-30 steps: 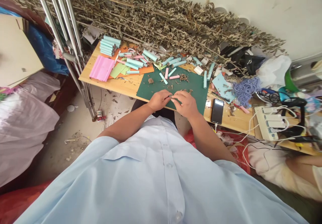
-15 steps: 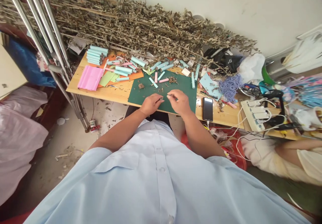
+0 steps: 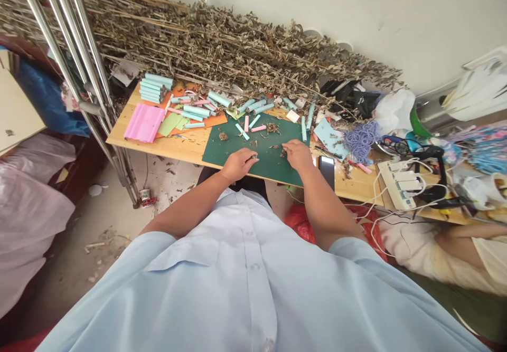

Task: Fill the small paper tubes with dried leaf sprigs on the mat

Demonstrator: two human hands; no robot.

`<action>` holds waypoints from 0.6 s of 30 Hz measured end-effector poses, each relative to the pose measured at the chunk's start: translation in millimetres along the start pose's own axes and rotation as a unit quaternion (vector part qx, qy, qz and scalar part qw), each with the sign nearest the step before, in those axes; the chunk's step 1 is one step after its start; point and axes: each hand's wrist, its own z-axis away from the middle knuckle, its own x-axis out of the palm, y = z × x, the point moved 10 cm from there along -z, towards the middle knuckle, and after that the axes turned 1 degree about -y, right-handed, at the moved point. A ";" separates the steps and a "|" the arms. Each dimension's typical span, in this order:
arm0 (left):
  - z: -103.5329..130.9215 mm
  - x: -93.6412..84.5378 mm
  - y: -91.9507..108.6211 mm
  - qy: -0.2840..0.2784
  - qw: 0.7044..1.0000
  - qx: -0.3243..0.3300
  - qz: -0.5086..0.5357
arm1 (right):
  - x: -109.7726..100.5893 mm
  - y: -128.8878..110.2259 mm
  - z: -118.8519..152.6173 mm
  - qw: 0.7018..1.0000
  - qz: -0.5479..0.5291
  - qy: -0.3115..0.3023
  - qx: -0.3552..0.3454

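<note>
Right hand (image 3: pixel 298 155) has swung out to the leaf crumbs (image 3: pixel 274 146), fingers curled, grip unclear, probably gathering, which needs a light pinch, while left hand (image 3: pixel 238 164) pinches some tiny bit (image 3: pixel 254 157).

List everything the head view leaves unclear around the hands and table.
1. Head view: the bit at the left hand, too small to identify and partly covered by that hand.
2. Head view: whether the right hand holds anything; its fingertips are too small to tell.
3. Head view: the phone's lower part, behind the right forearm.
</note>
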 end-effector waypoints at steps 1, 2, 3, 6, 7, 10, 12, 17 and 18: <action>-0.1 0.2 -0.3 0.001 1.000 0.000 0.000 | 0.6 0.8 0.2 1.000 0.003 0.007 0.003; -0.2 0.4 -0.7 0.001 1.000 0.000 0.000 | 0.9 1.5 0.4 1.000 0.005 0.015 0.004; -0.2 0.6 -1.0 0.001 1.000 0.000 0.000 | 0.4 1.7 0.7 1.000 0.005 0.024 0.005; 0.1 1.3 -0.9 -0.003 1.000 -0.002 -0.003 | -9.7 -2.2 2.5 0.997 -0.023 0.074 0.005; 0.2 1.4 -0.4 -0.005 1.000 -0.002 -0.006 | -16.3 -5.2 4.1 0.994 -0.045 0.101 0.009; 0.7 1.4 1.9 -0.012 1.000 -0.002 -0.013 | -32.5 -20.0 12.9 0.974 -0.152 0.165 0.043; 0.9 1.6 2.7 -0.017 1.000 -0.003 -0.015 | -27.7 -38.3 19.1 0.954 -0.251 0.145 0.071; 1.7 3.7 2.4 -0.024 0.999 0.006 -0.023 | -6.5 -98.4 36.7 0.916 -0.385 0.079 0.081; 1.9 4.1 2.5 -0.024 0.999 0.011 -0.026 | -4.7 -105.7 39.1 0.913 -0.393 0.080 0.078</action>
